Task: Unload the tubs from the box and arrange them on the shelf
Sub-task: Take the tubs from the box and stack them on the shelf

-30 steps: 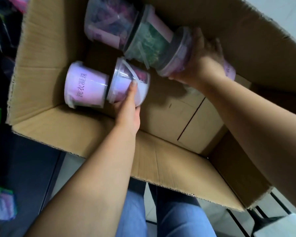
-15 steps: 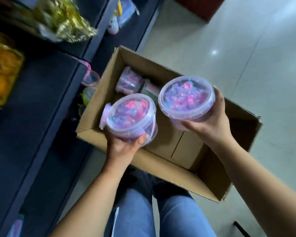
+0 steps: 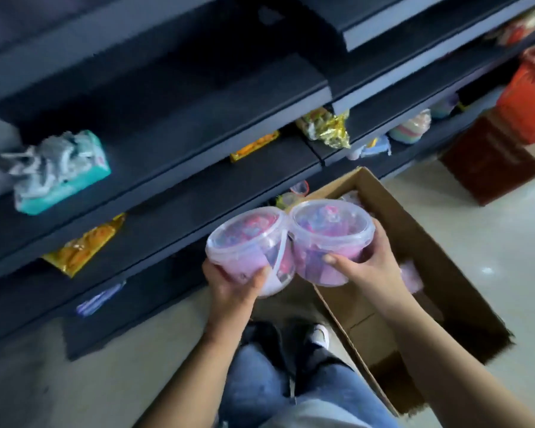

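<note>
I hold two clear lidded tubs of pink and purple beads side by side, touching, above the floor in front of the dark shelf (image 3: 173,168). My left hand (image 3: 233,281) grips the left tub (image 3: 244,242) from below. My right hand (image 3: 368,267) wraps the right tub (image 3: 331,230) from its right side. The open cardboard box (image 3: 420,242) lies on the floor to the right, below my right arm. A pale purple tub (image 3: 411,274) shows inside it, mostly hidden by my hand.
The dark shelves carry a teal tissue pack (image 3: 59,171), yellow snack packs (image 3: 87,242), a gold foil bag (image 3: 328,128) and small coloured tubs (image 3: 411,128). A dark red carton (image 3: 491,159) and an orange basket (image 3: 531,94) stand at the right. My shoes (image 3: 291,338) are beside the box.
Both tubs came up out of the box and were brought together in front of me. The view swung from the box to the shelves.
</note>
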Tool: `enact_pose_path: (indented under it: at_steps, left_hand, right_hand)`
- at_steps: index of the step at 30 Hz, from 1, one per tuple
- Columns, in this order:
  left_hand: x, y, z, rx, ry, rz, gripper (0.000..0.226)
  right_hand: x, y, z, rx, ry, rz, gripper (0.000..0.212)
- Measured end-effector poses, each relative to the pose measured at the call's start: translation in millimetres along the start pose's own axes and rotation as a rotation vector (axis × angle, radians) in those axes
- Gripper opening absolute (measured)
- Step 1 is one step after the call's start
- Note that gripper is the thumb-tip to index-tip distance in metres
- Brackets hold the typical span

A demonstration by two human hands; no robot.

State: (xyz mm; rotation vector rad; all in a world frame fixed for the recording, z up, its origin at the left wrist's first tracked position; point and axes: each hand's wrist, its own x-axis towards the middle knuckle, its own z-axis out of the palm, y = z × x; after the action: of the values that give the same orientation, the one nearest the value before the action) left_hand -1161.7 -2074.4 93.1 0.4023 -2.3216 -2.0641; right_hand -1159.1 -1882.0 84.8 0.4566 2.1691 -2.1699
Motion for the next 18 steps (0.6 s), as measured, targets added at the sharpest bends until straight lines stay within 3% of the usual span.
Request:
enact_pose_path:
  at_steps: [2, 6, 11, 13, 16, 18]
  left_hand:
    - [-12, 0, -32, 0.027, 0.149, -0.04, 0.104]
    - [-32, 4, -114, 0.01, 0.382, -0.089, 0.125]
    - [-60, 14, -233, -0.141, 0.342, -0.02, 0.091]
    - [-68, 12, -282, -0.19, 0.372, -0.016, 0.088]
    - [-82, 13, -362, -0.264, 0.364, -0.009, 0.085]
    - [-91, 21, -411, -0.294, 0.389, 0.022, 0.087]
  right_hand:
    - [-10, -4, 27, -0.02, -0.074, 0.004, 0.094]
    - [-23, -26, 97, -0.095, -0.263, -0.062, 0.094]
    - [-58, -51, 203, -0.143, -0.471, -0.143, 0.08]
    - [-77, -56, 249, -0.148, -0.52, -0.164, 0.068]
    - [-111, -64, 319, -0.129, -0.536, -0.183, 0.078]
    - [-131, -72, 360, -0.098, -0.56, -0.204, 0.064]
